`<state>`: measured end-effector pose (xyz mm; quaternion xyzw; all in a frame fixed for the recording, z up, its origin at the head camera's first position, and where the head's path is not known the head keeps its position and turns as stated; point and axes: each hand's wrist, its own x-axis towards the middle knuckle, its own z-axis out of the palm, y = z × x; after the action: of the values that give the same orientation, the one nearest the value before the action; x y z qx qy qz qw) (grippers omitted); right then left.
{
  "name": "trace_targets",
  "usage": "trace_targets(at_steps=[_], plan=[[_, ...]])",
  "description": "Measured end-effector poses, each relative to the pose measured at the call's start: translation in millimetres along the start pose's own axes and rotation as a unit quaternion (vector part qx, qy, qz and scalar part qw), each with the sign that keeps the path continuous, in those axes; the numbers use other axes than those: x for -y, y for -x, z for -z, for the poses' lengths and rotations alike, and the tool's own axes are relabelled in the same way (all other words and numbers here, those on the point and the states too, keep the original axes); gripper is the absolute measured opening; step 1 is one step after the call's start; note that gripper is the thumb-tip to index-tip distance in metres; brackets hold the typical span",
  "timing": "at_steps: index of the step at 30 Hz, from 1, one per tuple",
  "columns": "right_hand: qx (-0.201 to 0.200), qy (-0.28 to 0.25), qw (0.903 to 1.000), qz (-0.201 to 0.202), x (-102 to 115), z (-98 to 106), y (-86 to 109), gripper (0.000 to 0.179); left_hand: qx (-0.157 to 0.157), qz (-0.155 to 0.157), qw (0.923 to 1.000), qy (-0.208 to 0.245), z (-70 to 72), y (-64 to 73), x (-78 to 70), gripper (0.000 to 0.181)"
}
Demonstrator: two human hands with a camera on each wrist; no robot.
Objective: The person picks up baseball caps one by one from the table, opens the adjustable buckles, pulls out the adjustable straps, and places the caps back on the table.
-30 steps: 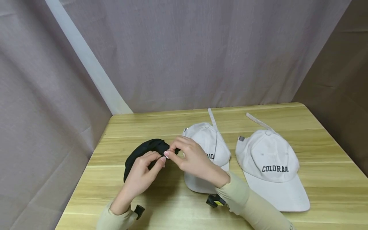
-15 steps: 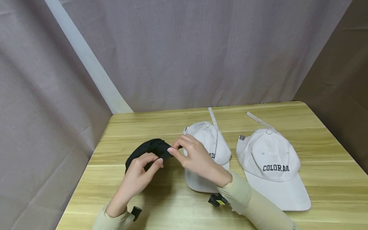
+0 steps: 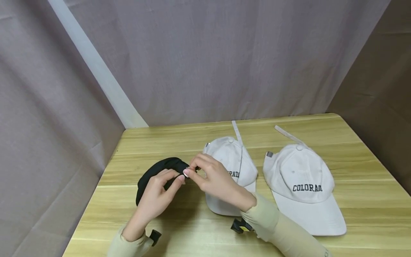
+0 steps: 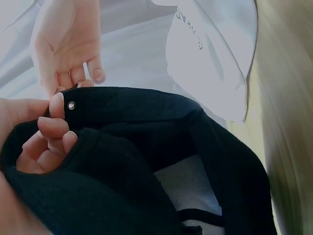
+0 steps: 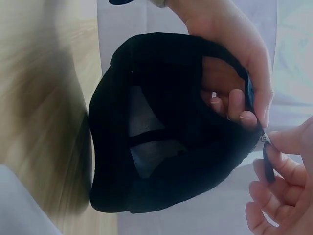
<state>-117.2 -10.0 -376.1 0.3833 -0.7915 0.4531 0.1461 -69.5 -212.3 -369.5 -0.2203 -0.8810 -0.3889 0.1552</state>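
Observation:
A black cap (image 3: 151,176) is held at the left of the table, its open underside facing both wrist cameras. My left hand (image 3: 157,196) pinches the back strap between thumb and fingers; in the left wrist view its fingertips poke through the back opening. My right hand (image 3: 219,180) pinches the cap's back at a small metal buckle (image 5: 264,138), right against the left fingertips. From that buckle a short black strap end (image 5: 269,169) hangs down. A small metal eyelet (image 4: 72,105) shows on the black band. In the head view, fingers hide most of the strap.
Two white caps lettered COLORADO lie to the right: a nearer one (image 3: 245,167), partly behind the right hand, and another (image 3: 305,178) farther right. Both have loose straps pointing back. The wooden table (image 3: 154,139) meets a grey curtain (image 3: 224,64) behind.
Half a second ago my right hand was drawn slightly away to the right with the strap; now it is back against the left fingertips. The black cap has shifted slightly. The white caps lie unmoved.

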Motion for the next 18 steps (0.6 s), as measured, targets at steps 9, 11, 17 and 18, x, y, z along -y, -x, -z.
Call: trace_targets(at_steps=[9, 11, 17, 18], plan=[[-0.018, 0.012, 0.9996, -0.017, -6, 3, 0.0, 0.017, -0.016, 0.020, 0.9997, 0.004, 8.8, 9.1, 3.9, 0.017], [-0.035, 0.008, 0.9990, -0.027, -10, 8, -0.7, 0.016, -0.026, 0.040, 0.9988, 0.007, 14.9, 12.8, 6.0, 0.017], [-0.054, 0.008, 0.9977, -0.041, -18, 19, -1.1, 0.017, -0.073, 0.097, 0.9926, -0.003, 37.0, 21.2, 10.6, 0.018], [-0.052, 0.008, 0.9977, -0.042, -19, 20, -0.8, 0.018, -0.083, 0.101, 0.9915, -0.006, 40.8, 22.0, 10.9, 0.018]])
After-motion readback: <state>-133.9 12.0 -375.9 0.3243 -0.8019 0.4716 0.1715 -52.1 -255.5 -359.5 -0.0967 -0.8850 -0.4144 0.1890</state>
